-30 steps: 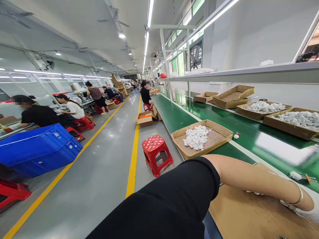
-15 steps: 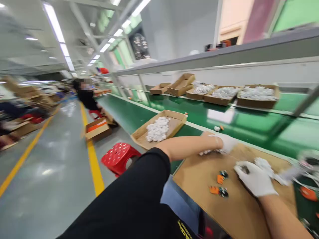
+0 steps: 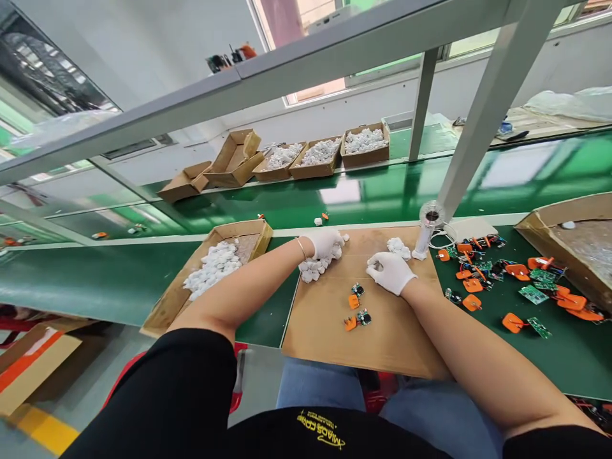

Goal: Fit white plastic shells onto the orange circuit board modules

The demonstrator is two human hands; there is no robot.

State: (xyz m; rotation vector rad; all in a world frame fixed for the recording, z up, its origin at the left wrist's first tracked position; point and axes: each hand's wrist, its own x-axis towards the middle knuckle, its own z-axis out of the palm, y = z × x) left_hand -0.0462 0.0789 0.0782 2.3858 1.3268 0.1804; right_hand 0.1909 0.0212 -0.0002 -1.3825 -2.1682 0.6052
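My left hand [image 3: 324, 243], in a white glove, is closed at the far left of a flat cardboard sheet [image 3: 329, 338], with a small white plastic part [image 3: 345, 237] at its fingertips. Under and beside it lies a cluster of white plastic parts [image 3: 312, 270]. My right hand [image 3: 391, 273], also gloved, rests over the sheet's middle right with thumb and fingers curled into a pinch; what they hold, if anything, is hidden. Just beyond it sits a smaller group of white parts [image 3: 398, 247]. Between my arms lie two orange pieces [image 3: 353, 301] wired to small circuit boards [image 3: 364, 317].
A cardboard tray of white parts [image 3: 213, 268] is at left. Orange pieces with green boards [image 3: 533, 294] spread over the green bench at right, beside another cardboard tray [image 3: 545, 223]. A clear-headed device [image 3: 423, 239] stands near a metal post [image 3: 482, 108]. Boxes [image 3: 315, 169] line the back.
My view has swung right, from the aisle to the bench in front of me. Both hands remain over the cardboard sheet, the left at the white cluster, the right curled.
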